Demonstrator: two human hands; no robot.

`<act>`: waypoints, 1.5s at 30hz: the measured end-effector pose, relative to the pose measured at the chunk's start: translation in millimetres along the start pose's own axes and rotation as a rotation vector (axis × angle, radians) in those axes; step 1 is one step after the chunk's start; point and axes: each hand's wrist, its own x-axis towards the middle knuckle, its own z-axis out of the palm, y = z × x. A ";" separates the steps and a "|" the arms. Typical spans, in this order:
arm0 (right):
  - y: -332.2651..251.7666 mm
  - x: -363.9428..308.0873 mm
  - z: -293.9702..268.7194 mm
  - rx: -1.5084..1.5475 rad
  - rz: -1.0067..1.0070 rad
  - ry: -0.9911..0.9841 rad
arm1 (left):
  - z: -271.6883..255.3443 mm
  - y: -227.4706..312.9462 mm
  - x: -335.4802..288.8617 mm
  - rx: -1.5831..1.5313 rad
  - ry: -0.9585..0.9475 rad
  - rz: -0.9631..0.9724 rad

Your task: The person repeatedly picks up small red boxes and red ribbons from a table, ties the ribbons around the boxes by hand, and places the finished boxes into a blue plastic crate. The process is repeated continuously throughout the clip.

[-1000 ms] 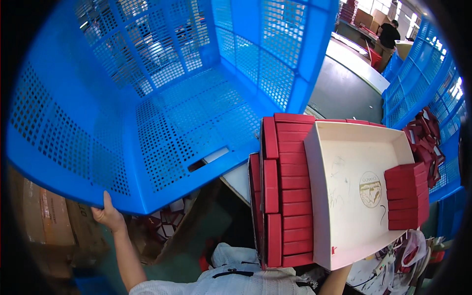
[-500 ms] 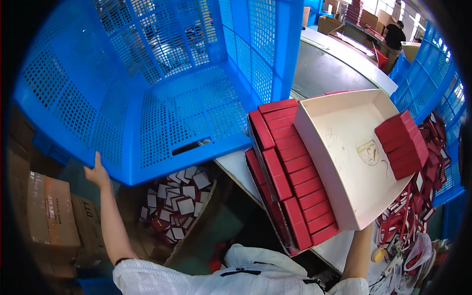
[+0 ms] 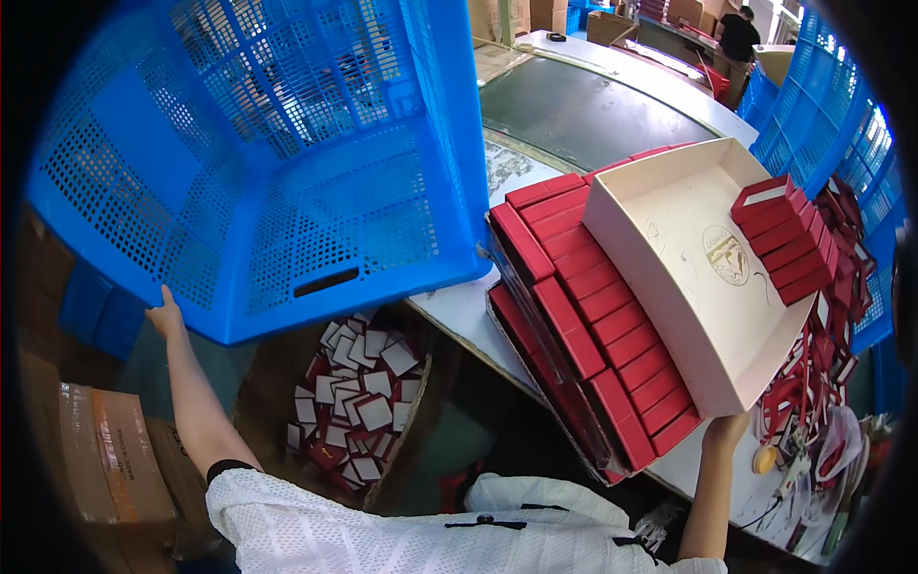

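A large blue perforated plastic crate (image 3: 335, 225) leans open toward me at the left. My left hand (image 3: 167, 313) is closed on its near-left rim. To its right, a shallow cream box tray (image 3: 669, 258) rests tilted on rows of small red boxes (image 3: 612, 316). A short row of red boxes (image 3: 786, 239) sits against the tray's right side. My right hand (image 3: 727, 432) grips the tray at its near corner, with the fingers mostly hidden beneath it.
Below the crate, an open carton holds many red-and-white box pieces (image 3: 368, 397). Brown cartons (image 3: 115, 450) stand at the left. A loose heap of red pieces (image 3: 789, 383) and clear plastic lies right, beside more blue crates (image 3: 822, 115). A person (image 3: 736, 48) works far off.
The blue crate has shifted left, away from the red boxes, with my left hand on it. In the cream tray the red boxes have tipped, showing a white end. My view has shifted too.
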 end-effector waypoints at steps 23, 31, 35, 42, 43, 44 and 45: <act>41.4 -34.3 138.4 0.277 0.078 0.019 | 80.5 -0.7 22.3 -0.403 -0.215 0.308; 66.7 -3.5 207.0 -0.177 -0.089 0.366 | 91.1 -17.8 -35.5 -0.333 -0.253 0.263; 80.1 10.6 219.8 -0.134 -0.123 0.259 | 87.9 -5.1 -71.8 -0.442 -0.225 0.229; 42.9 -55.7 197.5 -0.219 0.054 -0.065 | 76.4 26.6 -200.2 -0.727 -0.305 -0.182; 39.0 -87.2 194.0 -0.350 -0.112 -0.250 | 86.2 9.0 -199.5 -0.801 -0.332 -0.404; 35.4 -114.3 188.6 -0.490 -0.296 -0.401 | 90.1 19.1 -211.2 -0.798 -0.448 -0.556; 30.3 -133.6 184.7 -0.444 -0.594 -0.717 | 90.7 28.6 -224.0 -0.785 -0.567 -0.707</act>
